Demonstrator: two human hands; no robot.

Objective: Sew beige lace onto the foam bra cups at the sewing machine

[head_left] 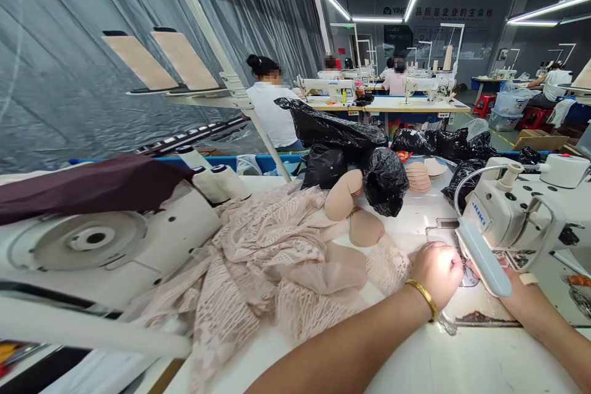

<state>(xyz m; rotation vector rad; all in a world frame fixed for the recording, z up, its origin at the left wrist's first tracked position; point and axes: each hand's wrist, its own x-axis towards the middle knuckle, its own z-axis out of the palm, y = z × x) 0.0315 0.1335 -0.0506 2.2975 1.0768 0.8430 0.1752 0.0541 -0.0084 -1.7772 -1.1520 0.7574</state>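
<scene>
My left hand (436,269), with a gold bangle at the wrist, is curled closed beside the needle area of a white JUKI sewing machine (501,206). Whatever its fingers grip is hidden. My right hand (510,284) lies just across from it, its fingers mostly covered by a grey-blue lamp (484,258) that shines on the left hand. A heap of pale pink lace fabric (263,246) spreads over the table and reaches my left wrist. Beige bra pads (366,227) rest on and around the lace.
Black plastic bags (332,129) and a stack of beige pads (418,177) stand behind the lace. At left are another machine (180,246) under dark cloth (92,188), thread cones (187,60) and a slanting pole (217,49). People sit at sewing tables farther off.
</scene>
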